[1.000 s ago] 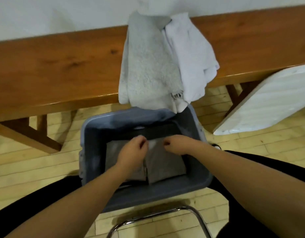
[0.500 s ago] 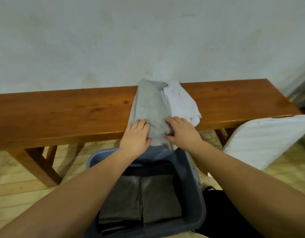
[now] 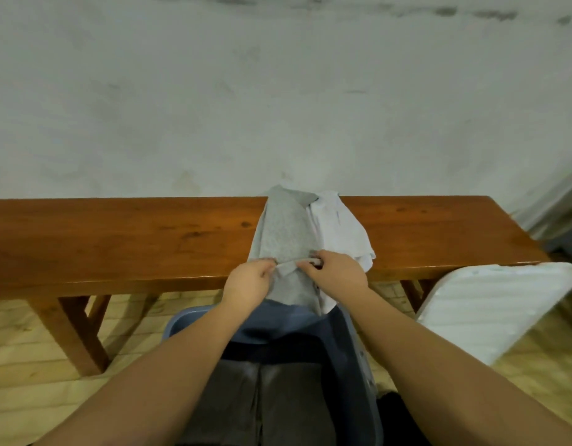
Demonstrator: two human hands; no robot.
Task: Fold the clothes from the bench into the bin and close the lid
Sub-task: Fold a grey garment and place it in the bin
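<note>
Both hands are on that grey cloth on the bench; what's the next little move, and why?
Probably lift the grey cloth off the bench to fold it: the left hand and right hand already pinch its edge, and the bin below holds only folded pieces.

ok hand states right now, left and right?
Left hand: pinching the grey garment.
Right hand: gripping the same grey garment's edge.

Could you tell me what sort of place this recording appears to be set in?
Probably a plain indoor room, perhaps a hall or changing area, though I cannot be sure: a long wooden bench stands against a bare, stained wall, on a pale wood-plank floor.
</note>
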